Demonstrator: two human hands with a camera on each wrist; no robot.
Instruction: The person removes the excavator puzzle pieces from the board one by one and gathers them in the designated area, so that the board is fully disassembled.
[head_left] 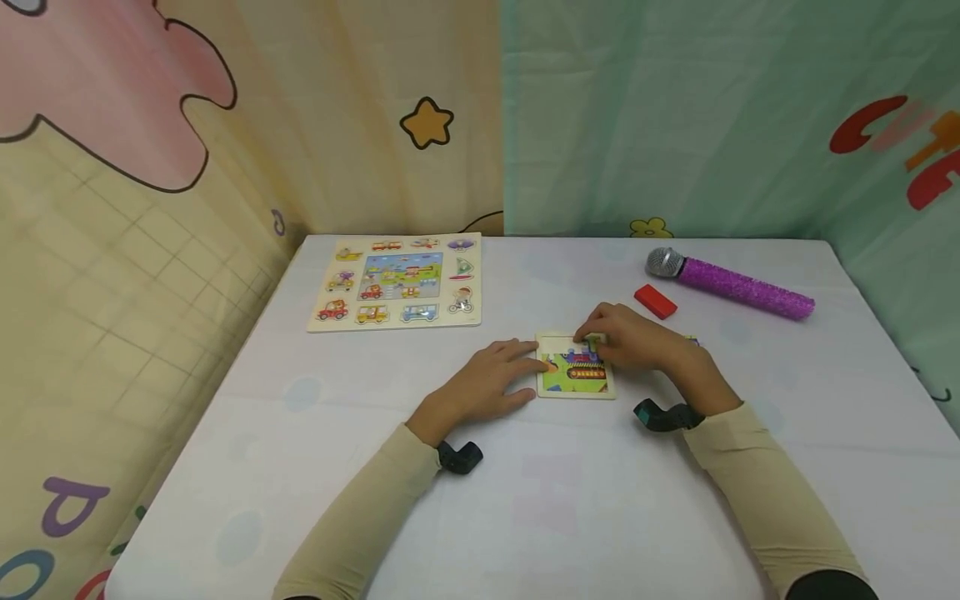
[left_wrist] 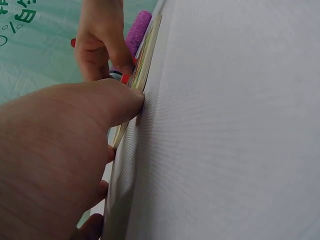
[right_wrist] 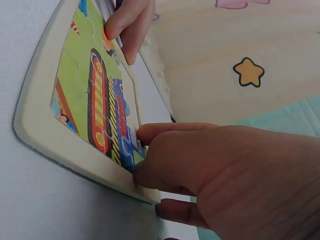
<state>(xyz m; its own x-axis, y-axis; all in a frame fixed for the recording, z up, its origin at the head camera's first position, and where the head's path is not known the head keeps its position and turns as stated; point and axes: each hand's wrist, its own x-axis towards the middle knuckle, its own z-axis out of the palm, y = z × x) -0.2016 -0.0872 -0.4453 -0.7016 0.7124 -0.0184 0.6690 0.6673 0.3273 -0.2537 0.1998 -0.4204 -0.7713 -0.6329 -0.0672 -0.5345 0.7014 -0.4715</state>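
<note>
The left hand [head_left: 487,379], fingers spread, touches the round-cornered puzzle board [head_left: 576,396] at its right; the right hand [head_left: 633,337] pinches a blue-green piece [right_wrist: 139,156]. Only the right wrist view shows curved jigsaw seams [right_wrist: 74,59]; beyond that hand lies a glittery purple, mesh-headed microphone [head_left: 738,285]

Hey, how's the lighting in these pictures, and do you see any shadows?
Head view: mostly even light, soft shadow beside the right sleeve; left wrist view: dimmer, the left hand shaded; right wrist view: grayish shadow along the puzzle.

White table [head_left: 585,500] beneath puzzles [head_left: 562,383], block [head_left: 656,302], microphone [head_left: 742,287]
</note>
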